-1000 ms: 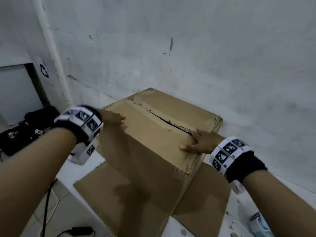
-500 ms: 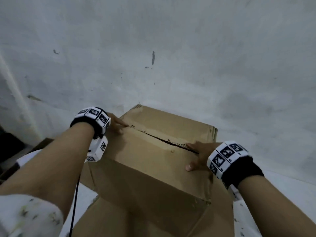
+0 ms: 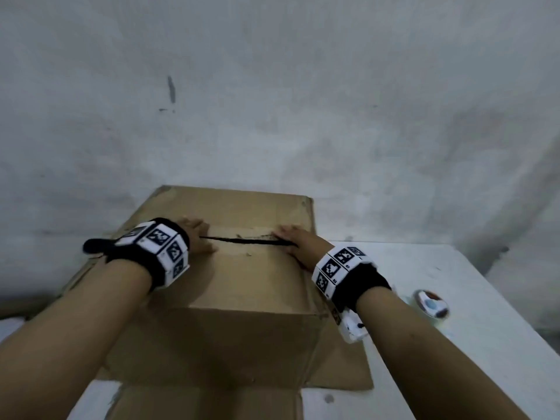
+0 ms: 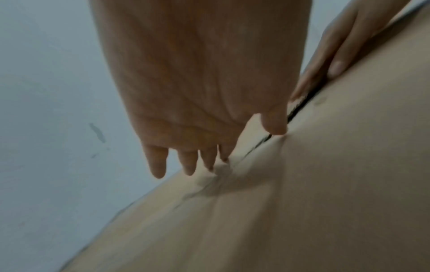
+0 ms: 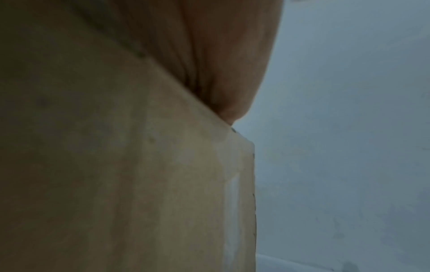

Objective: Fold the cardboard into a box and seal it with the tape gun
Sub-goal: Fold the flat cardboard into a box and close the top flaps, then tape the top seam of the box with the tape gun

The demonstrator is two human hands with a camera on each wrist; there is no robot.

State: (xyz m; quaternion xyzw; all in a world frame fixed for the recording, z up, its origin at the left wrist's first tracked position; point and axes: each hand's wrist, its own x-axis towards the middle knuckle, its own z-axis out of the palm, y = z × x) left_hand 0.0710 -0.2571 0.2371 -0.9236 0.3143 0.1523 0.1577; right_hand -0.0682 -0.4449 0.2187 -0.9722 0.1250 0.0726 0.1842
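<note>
Pressing both flat-fingered hands, left hand (image 3: 198,239) and right hand (image 3: 298,242), on the folded box (image 3: 242,283) flaps (seam (image 3: 242,239) still gapped, untaped).

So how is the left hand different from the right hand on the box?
The left hand rests at the left end of the dark gap between the top flaps; the right hand rests at the right end. The left wrist view shows the left hand's fingers spread and fairly straight, while the right wrist view hides the right hand's fingers behind the box. Both lie flat on the box top, holding nothing, with a marker band on each wrist.
</note>
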